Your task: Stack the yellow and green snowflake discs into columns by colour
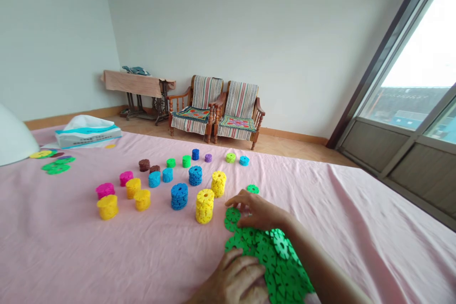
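While hands (254, 211) touch green pieces (274, 261) — pink bedsheet (107, 256), armchairs (213, 114) beyond.

Flat green snowflake-shaped plastic discs (281, 266) lie in a loose, overlapping heap.

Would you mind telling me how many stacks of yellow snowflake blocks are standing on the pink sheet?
5: the front-left stack, the stack behind it, the stack beside that, the tall central stack, and the stack behind this. None looks hidden.
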Tool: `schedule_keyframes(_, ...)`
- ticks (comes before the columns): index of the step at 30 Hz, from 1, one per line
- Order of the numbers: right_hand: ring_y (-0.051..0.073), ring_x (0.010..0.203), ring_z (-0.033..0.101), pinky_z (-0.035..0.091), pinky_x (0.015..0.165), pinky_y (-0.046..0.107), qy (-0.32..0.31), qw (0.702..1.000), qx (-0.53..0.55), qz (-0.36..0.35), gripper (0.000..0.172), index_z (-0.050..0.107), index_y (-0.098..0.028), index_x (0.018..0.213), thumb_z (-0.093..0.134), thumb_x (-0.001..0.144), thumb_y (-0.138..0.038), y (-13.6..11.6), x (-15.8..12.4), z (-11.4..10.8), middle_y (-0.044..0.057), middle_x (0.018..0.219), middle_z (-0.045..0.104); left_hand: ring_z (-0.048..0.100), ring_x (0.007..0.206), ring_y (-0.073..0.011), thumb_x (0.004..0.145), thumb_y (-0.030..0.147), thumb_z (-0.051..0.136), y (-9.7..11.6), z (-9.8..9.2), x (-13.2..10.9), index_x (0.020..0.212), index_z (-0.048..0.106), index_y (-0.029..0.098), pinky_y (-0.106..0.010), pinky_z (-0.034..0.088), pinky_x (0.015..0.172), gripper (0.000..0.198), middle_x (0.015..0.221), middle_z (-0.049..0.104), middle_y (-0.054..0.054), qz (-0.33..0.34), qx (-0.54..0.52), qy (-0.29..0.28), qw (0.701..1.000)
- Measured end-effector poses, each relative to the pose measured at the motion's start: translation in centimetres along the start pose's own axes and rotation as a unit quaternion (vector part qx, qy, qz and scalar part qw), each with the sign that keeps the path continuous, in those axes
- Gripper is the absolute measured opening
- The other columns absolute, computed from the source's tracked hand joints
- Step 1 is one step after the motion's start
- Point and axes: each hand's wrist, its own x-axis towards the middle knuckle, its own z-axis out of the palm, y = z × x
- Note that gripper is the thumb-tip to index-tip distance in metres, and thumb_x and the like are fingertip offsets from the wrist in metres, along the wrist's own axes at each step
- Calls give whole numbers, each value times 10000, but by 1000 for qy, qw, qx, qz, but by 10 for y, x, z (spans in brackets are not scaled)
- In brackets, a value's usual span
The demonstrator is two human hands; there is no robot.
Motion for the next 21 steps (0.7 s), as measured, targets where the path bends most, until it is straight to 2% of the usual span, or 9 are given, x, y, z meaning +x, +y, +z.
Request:
schedule_keyframes(4,135,775,533,459,723,252,-23,999,-34,-4,473,641,-238,1098,658,652,-82,-4,1,1,14,902,536,556,987,-156,897,274,547,-1,8,-6,781,611,193,-351,357,1016,155,1032,658,5,-3,-9,-11,1000)
schedule_keyframes(7,128,759,528,458,709,254,-27,999,-32,-2,419,626,-208,1063,657,662,-93,1,1,2,17,914,529,556,972,-143,890,261,559,1,-1,0,774,613,191,-328,356,1014,146,1009,661,13,-10,-16,3,1000)
schedule_keyframes(11,128,751,533,466,663,246,-17,1000,-21,10,354,597,-183,997,684,655,-148,7,0,5,26,934,534,546,1013,-137,868,264,602,4,-18,11,840,618,194,-310,362,1011,77,1045,655,14,-27,-16,-65,997)
schedule_keyframes(13,131,747,542,461,647,244,3,1000,-20,14,333,592,-188,942,714,632,-183,11,1,4,18,912,554,548,1016,-139,871,273,599,4,-22,13,871,621,196,-307,372,1002,79,1047,657,11,-30,-12,-68,997)
schedule_keyframes(15,137,739,558,456,643,249,63,998,-13,19,293,581,-193,911,710,649,-222,21,4,0,9,869,582,551,1011,-140,879,278,589,4,-23,13,892,624,198,-307,374,998,89,1042,661,9,-28,-9,-54,998)
schedule_keyframes(17,142,726,573,456,638,261,183,982,-3,50,249,563,-191,913,667,701,-267,37,9,-4,14,851,603,550,1019,-136,882,273,587,4,-21,12,905,627,199,-307,366,1005,87,1049,661,12,-25,-6,-48,999)
schedule_keyframes(19,147,702,578,463,621,276,327,939,-7,107,252,543,-181,925,629,732,-317,55,14,-6,39,883,605,548,1023,-129,883,265,588,3,-18,10,910,627,203,-302,357,1014,78,1056,660,18,-22,-6,-47,999)
schedule_keyframes(21,152,683,578,469,622,296,396,908,-22,138,277,538,-166,925,613,735,-353,72,17,-4,64,907,598,549,1024,-123,889,263,581,3,-15,8,920,627,206,-295,354,1019,80,1055,661,23,-26,-10,-43,999)
